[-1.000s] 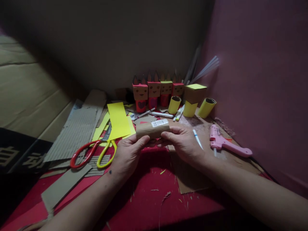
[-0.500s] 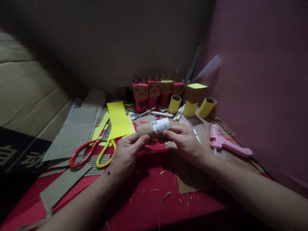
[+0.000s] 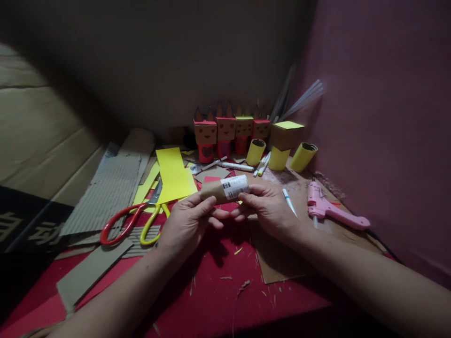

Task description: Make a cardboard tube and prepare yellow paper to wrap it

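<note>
Between my two hands is a rolled piece of brown cardboard (image 3: 212, 189) with a white barcode label on its right part. My left hand (image 3: 190, 218) grips its left end, thumb on the near side. My right hand (image 3: 269, 206) pinches the right end over the label. Some fingers of both hands curl below the roll. Just beyond my left hand lie a yellow paper strip (image 3: 172, 173) and scissors (image 3: 127, 225) with one red and one yellow handle. A white pen (image 3: 289, 202) rests beside my right hand.
Several cardboard figures with faces (image 3: 206, 134) stand at the back. Right of them are a yellow tube (image 3: 255, 152), a box-topped yellow tube (image 3: 279, 159) and another yellow tube (image 3: 303, 157). A pink glue gun (image 3: 334, 213) lies right; corrugated cardboard (image 3: 105, 195) lies left.
The cardboard is curled more tightly, and its label now bends round the curve. Fingers of both hands have come into view beneath it.
</note>
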Demonstrator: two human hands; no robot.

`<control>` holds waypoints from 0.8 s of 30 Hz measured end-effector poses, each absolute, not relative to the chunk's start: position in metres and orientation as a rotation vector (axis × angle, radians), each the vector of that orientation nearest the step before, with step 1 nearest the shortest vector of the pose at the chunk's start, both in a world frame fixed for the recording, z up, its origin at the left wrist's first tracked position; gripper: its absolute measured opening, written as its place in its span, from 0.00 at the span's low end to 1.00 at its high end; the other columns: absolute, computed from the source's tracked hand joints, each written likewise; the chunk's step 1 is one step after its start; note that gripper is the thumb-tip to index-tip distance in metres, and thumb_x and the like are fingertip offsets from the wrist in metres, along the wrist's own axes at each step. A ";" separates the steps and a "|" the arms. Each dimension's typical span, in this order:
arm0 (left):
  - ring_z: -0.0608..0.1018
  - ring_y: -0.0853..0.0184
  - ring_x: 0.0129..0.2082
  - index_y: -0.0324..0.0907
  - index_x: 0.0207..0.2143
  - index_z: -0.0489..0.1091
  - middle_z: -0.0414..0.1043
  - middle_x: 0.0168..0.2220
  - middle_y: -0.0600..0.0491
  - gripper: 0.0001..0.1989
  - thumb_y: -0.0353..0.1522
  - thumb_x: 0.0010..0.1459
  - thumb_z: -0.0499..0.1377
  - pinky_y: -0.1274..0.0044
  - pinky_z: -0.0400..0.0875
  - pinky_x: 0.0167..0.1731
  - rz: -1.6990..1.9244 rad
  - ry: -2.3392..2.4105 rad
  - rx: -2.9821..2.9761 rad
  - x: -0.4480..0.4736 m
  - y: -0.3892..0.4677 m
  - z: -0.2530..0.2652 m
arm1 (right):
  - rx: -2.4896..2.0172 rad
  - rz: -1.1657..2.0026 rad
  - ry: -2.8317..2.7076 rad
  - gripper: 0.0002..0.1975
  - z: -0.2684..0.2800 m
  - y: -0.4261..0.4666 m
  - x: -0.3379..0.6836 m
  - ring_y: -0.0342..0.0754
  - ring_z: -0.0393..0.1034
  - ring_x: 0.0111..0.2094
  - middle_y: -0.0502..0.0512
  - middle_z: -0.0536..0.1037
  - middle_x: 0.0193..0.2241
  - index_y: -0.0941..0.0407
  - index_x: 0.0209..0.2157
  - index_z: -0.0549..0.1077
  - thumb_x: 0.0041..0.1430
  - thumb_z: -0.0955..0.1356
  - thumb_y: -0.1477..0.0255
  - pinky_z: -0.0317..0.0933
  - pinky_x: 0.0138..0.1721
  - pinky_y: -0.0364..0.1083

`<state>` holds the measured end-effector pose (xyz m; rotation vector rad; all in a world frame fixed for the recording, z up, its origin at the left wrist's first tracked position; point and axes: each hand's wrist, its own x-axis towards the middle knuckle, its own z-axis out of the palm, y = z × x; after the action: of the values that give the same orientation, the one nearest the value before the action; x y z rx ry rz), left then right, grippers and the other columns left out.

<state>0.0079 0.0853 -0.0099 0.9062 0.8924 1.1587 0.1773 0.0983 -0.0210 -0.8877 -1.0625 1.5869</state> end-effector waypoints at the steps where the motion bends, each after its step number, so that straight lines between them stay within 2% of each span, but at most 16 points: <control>1: 0.77 0.72 0.19 0.36 0.43 0.74 0.78 0.26 0.48 0.14 0.25 0.52 0.61 0.85 0.71 0.20 1.163 0.906 0.904 0.008 0.086 -0.010 | -0.887 1.607 -1.066 0.06 -0.020 0.098 0.177 0.45 0.73 0.20 0.51 0.77 0.20 0.58 0.32 0.76 0.49 0.71 0.72 0.69 0.22 0.43; 6: 0.76 0.72 0.18 0.35 0.42 0.74 0.78 0.23 0.49 0.13 0.29 0.53 0.62 0.84 0.71 0.21 1.159 1.038 1.034 0.008 0.084 -0.011 | -0.853 1.693 -1.076 0.15 -0.019 0.100 0.177 0.45 0.73 0.19 0.53 0.79 0.23 0.59 0.40 0.74 0.49 0.72 0.72 0.69 0.20 0.43; 10: 0.75 0.72 0.17 0.35 0.41 0.74 0.76 0.21 0.51 0.13 0.32 0.53 0.62 0.83 0.70 0.19 1.096 1.005 1.091 0.009 0.083 -0.013 | -0.830 1.729 -1.017 0.12 -0.022 0.101 0.176 0.46 0.75 0.20 0.54 0.78 0.21 0.61 0.35 0.75 0.47 0.73 0.72 0.70 0.21 0.41; 16: 0.73 0.71 0.18 0.36 0.41 0.74 0.73 0.21 0.53 0.13 0.32 0.52 0.63 0.81 0.69 0.17 1.085 0.943 1.052 0.011 0.083 -0.018 | -0.769 1.722 -1.066 0.11 -0.023 0.094 0.170 0.46 0.77 0.26 0.56 0.80 0.26 0.61 0.35 0.75 0.49 0.73 0.71 0.71 0.30 0.42; 24: 0.72 0.73 0.18 0.37 0.35 0.76 0.73 0.21 0.53 0.08 0.32 0.53 0.62 0.82 0.69 0.19 1.086 0.964 1.131 0.015 0.078 -0.014 | -0.799 1.647 -1.089 0.07 -0.025 0.090 0.171 0.45 0.75 0.25 0.55 0.79 0.23 0.59 0.30 0.76 0.49 0.73 0.70 0.70 0.30 0.44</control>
<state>0.0150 0.0777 -0.0143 1.1311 0.9636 1.0865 0.1708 0.0896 -0.0247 -0.7993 -1.0886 1.6466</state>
